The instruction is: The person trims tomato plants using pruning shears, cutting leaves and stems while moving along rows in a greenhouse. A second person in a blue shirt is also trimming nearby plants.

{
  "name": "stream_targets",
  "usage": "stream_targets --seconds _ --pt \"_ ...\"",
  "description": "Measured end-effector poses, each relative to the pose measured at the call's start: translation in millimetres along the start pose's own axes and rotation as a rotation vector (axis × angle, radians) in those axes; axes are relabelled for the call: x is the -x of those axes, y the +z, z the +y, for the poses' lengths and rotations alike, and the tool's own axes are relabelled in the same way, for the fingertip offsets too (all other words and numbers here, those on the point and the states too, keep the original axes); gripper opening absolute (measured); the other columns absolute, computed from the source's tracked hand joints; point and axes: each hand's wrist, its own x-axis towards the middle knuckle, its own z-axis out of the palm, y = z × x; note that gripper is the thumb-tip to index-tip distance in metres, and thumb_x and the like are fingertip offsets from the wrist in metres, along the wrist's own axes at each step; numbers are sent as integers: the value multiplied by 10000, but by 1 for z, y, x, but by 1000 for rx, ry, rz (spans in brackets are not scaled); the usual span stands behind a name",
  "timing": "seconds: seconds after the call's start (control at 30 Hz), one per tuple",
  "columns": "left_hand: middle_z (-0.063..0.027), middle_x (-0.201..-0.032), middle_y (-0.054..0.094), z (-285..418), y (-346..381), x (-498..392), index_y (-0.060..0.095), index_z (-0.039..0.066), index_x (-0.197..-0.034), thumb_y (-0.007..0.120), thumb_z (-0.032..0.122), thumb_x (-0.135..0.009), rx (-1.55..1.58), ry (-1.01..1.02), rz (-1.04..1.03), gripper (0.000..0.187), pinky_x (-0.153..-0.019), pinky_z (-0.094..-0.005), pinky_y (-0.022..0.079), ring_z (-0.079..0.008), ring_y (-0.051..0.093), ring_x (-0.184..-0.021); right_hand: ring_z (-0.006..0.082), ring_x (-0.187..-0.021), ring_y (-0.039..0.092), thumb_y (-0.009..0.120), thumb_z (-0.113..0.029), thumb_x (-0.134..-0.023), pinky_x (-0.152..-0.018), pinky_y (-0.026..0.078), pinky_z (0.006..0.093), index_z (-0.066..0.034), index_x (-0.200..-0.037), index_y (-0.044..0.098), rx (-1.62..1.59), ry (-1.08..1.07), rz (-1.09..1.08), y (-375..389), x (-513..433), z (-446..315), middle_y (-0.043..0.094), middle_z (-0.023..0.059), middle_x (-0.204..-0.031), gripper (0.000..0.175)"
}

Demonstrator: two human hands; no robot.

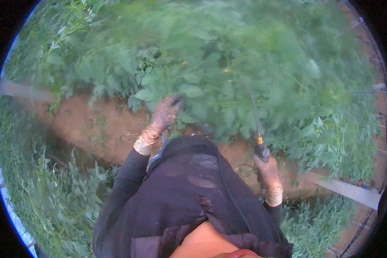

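Note:
Tomato-like leafy plants (187, 71) fill the view in front of me, with a few small yellow flowers. My left hand (167, 113), in a soiled, light-cuffed glove, is at the lower edge of the leaves; its fingertips are blurred and partly among them, so I cannot tell whether they hold a leaf or stem. My right hand (267, 171), gloved too, is closed round the dark handle of a spray wand (260, 141). The wand has a brass-coloured fitting and a thin, curved tube that points up into the foliage, where its tip is lost in blur.
Bare brown soil (100, 122) forms a path between the plant rows. Another row of plants (61, 193) grows behind me at the lower left. A pale rail or pipe (348, 190) lies at the right. A thin hose runs near my right hand.

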Motion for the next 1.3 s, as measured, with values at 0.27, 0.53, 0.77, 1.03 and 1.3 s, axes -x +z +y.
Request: stream_targets --seconds 0.27,0.53,0.77,1.03,1.3 --pt "-131 -1331 476 -46 10 -14 472 137 -1317 582 275 -833 -652 251 -90 515 -1063 -553 222 -364 350 -1299 104 -569 526 679 -300 -785 -507 420 279 -32 -953 620 -17 94 -36 34 18 -32 581 15 -689 321" --pt "-117 -1194 571 -82 1 -7 563 121 -1194 579 288 -794 -878 334 -297 434 -1034 -610 234 -366 400 -1255 113 -551 515 645 -281 -805 -491 386 274 -40 -880 585 201 -471 -159 96 -38 -63 550 18 -652 259" --pt "-108 -1165 590 -111 -20 -11 536 116 -1231 587 304 -816 -752 184 -395 458 -1064 -618 197 -360 360 -1298 164 -591 516 605 -401 -817 -543 401 329 -8 -903 599 303 -352 -210 146 -100 -101 531 29 -650 403" --pt "-108 -1143 599 -121 -35 -6 541 121 -1249 585 325 -831 -796 240 -295 466 -1084 -595 171 -335 385 -1283 191 -637 546 594 -455 -811 -575 426 356 10 -971 616 276 -344 -195 169 -132 -106 584 83 -704 493" --pt "-119 -1138 597 -122 -40 -11 570 87 -1187 581 306 -850 -736 322 -313 403 -1063 -604 208 -341 399 -1266 144 -606 541 606 -397 -828 -530 410 307 3 -1001 613 220 -316 -137 170 -111 -118 569 57 -707 436"
